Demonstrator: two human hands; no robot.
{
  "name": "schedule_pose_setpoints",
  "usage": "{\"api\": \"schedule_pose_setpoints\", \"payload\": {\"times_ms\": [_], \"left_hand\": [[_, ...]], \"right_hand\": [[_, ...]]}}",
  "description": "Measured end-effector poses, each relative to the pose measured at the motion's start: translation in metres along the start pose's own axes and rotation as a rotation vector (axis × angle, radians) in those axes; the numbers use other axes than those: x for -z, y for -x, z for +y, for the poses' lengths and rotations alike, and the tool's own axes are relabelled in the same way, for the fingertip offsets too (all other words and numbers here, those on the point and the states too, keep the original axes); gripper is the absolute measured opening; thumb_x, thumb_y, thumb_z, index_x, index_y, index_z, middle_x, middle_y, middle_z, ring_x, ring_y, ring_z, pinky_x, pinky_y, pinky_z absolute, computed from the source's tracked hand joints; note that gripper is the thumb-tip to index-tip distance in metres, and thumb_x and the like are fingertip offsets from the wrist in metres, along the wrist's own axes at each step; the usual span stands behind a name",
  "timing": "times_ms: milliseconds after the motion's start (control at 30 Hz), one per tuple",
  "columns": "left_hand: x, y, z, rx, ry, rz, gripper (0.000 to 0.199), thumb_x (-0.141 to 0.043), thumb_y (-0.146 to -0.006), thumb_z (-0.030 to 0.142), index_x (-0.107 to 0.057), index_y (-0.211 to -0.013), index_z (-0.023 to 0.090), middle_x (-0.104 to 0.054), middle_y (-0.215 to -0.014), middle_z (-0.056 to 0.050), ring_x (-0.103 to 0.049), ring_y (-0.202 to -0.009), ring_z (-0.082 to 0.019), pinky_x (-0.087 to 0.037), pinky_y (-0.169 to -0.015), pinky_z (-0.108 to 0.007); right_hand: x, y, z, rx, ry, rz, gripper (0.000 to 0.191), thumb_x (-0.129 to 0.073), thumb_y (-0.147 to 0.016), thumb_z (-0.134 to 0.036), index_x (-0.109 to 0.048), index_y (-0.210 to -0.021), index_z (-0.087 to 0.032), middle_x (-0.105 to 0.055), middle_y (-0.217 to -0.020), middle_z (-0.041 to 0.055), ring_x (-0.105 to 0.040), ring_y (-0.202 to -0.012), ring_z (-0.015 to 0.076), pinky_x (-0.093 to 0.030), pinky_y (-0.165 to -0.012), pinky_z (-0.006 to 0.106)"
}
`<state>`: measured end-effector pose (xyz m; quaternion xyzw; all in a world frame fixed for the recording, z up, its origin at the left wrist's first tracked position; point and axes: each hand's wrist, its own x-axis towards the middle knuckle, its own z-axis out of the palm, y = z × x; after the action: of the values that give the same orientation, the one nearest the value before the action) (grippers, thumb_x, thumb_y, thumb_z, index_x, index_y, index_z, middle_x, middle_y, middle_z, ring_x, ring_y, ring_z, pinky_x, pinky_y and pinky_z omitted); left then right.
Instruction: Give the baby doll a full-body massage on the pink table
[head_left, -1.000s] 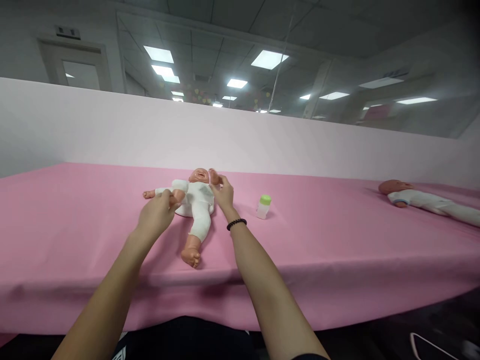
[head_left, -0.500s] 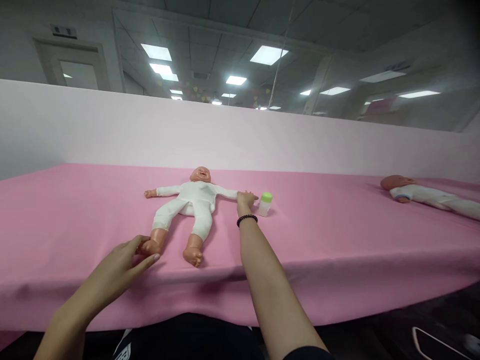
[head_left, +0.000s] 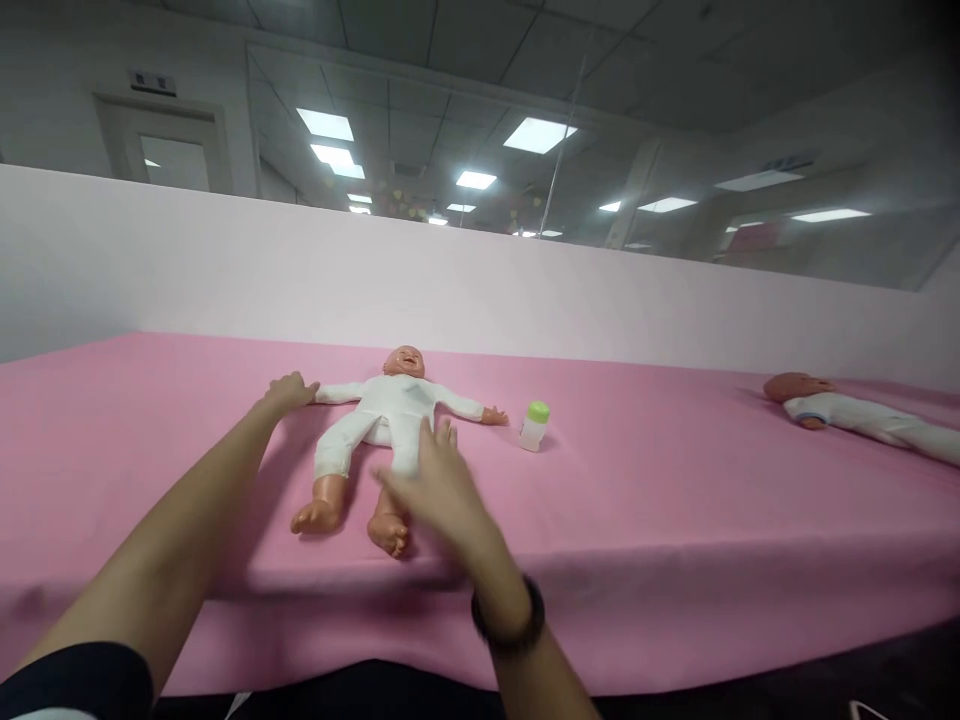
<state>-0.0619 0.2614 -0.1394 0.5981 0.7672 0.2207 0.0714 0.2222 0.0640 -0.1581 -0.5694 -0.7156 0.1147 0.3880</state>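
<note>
Beyond the left hand (head_left: 291,393), a sign (head_left: 152,82) too small to be read is mounted; one arm end of the smiling, white-suited doll (head_left: 386,396) is covered by curled fingers, grip unclear. The doll is laid face-up, one leg (head_left: 388,522) partly hidden by the open, blurred right hand (head_left: 442,485); right of it, a green-capped bottle (head_left: 534,428) is stood

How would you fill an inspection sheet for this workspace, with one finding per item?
Surface: pink cloth, hanging down at the front
Things at hand: white-suited doll, face up; green-capped bottle standing beside its outstretched arm
Clutter: second doll, far right, cut off by the picture edge
Left hand: at the doll's sleeve end, grip unclear
Right hand: open, blurred, over a doll leg
Cables: nothing seen
Surroundings: white wall, ceiling lights
</note>
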Motion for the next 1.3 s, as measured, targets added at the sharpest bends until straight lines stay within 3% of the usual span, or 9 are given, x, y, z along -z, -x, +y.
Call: {"api": "schedule_pose_setpoints", "payload": {"times_ms": [100,233,467,633,733,867,1000,1133,1300], "left_hand": [[-0.026,-0.012,-0.009,0.092,0.007,-0.034,0.065,-0.051,-0.087,0.065,-0.058,-0.121,0.010,-0.058,-0.132,-0.031,-0.049,-0.130,-0.051,-0.040,-0.101,-0.060],[-0.037,-0.003,-0.011,0.087,0.237,0.136,0.055,-0.071,-0.078,0.056,-0.054,-0.110,0.013,-0.064,-0.116,-0.024,-0.062,-0.111,-0.043,-0.048,-0.091,-0.051],[-0.034,0.008,0.045,-0.214,0.885,0.406,0.051,-0.084,-0.063,0.032,-0.057,-0.104,0.020,-0.067,-0.102,-0.007,-0.064,-0.093,-0.023,-0.053,-0.080,-0.034],[-0.048,0.033,0.079,-0.710,0.831,0.265,0.031,-0.067,-0.070,0.029,-0.068,-0.100,0.020,-0.070,-0.105,-0.007,-0.064,-0.092,-0.022,-0.052,-0.088,-0.037],[-0.050,0.043,0.077,-0.821,0.660,0.178,0.033,-0.063,-0.073,0.029,-0.069,-0.104,0.021,-0.072,-0.106,-0.006,-0.064,-0.095,-0.024,-0.051,-0.093,-0.041],[-0.048,0.026,0.056,-0.709,0.747,0.242,0.031,-0.066,-0.077,0.036,-0.065,-0.105,0.021,-0.070,-0.109,-0.007,-0.063,-0.103,-0.025,-0.048,-0.100,-0.042],[-0.055,-0.004,0.031,-0.323,1.039,0.337,0.039,-0.065,-0.081,0.037,-0.053,-0.113,0.021,-0.063,-0.116,-0.010,-0.063,-0.106,-0.023,-0.054,-0.091,-0.037],[-0.064,-0.017,0.016,0.009,1.163,0.209,0.041,-0.063,-0.088,0.036,-0.039,-0.119,0.022,-0.060,-0.106,-0.009,-0.065,-0.094,-0.020,-0.057,-0.079,-0.034],[-0.061,-0.001,0.027,-0.179,0.992,0.295,0.046,-0.071,-0.081,0.031,-0.042,-0.116,0.020,-0.061,-0.106,-0.009,-0.064,-0.097,-0.022,-0.055,-0.086,-0.038]], "right_hand": [[-0.024,0.064,0.004,-0.061,0.015,0.008,0.097,-0.082,-0.070,-0.058,-0.047,-0.146,-0.011,-0.041,-0.151,0.0290,-0.032,-0.144,0.0505,-0.029,-0.113,0.066],[-0.029,0.087,0.015,-0.096,-0.109,0.074,0.036,-0.076,-0.080,-0.039,-0.064,-0.108,-0.018,-0.071,-0.106,0.0132,-0.066,-0.103,0.0341,-0.047,-0.098,0.052],[0.033,0.032,0.006,-0.013,-0.489,0.249,0.027,-0.075,-0.082,-0.033,-0.066,-0.105,-0.022,-0.069,-0.105,0.0048,-0.065,-0.096,0.0205,-0.053,-0.087,0.032],[0.026,-0.037,0.004,0.099,-0.367,0.116,0.032,-0.075,-0.077,-0.012,-0.070,-0.108,-0.019,-0.067,-0.112,0.0064,-0.063,-0.098,0.0206,-0.053,-0.085,0.033],[0.013,-0.057,0.001,0.147,-0.280,0.061,0.032,-0.070,-0.074,-0.001,-0.071,-0.102,-0.017,-0.069,-0.105,0.0053,-0.063,-0.098,0.0205,-0.051,-0.089,0.034],[0.024,-0.028,-0.005,0.228,-0.275,0.061,0.033,-0.065,-0.080,-0.003,-0.071,-0.108,-0.020,-0.068,-0.107,0.0049,-0.062,-0.101,0.0210,-0.052,-0.087,0.033],[0.043,0.030,0.006,0.197,-0.258,-0.054,0.031,-0.060,-0.081,-0.004,-0.071,-0.101,-0.025,-0.064,-0.098,0.0023,-0.061,-0.089,0.0181,-0.052,-0.078,0.030],[0.041,0.063,0.027,0.094,-0.206,-0.111,0.034,-0.051,-0.077,0.002,-0.068,-0.091,-0.024,-0.060,-0.094,0.0017,-0.059,-0.082,0.0163,-0.050,-0.072,0.026],[0.043,0.046,0.018,0.189,-0.237,-0.051,0.038,-0.049,-0.084,0.001,-0.069,-0.103,-0.024,-0.063,-0.101,0.0024,-0.061,-0.091,0.0163,-0.050,-0.081,0.029]]}}
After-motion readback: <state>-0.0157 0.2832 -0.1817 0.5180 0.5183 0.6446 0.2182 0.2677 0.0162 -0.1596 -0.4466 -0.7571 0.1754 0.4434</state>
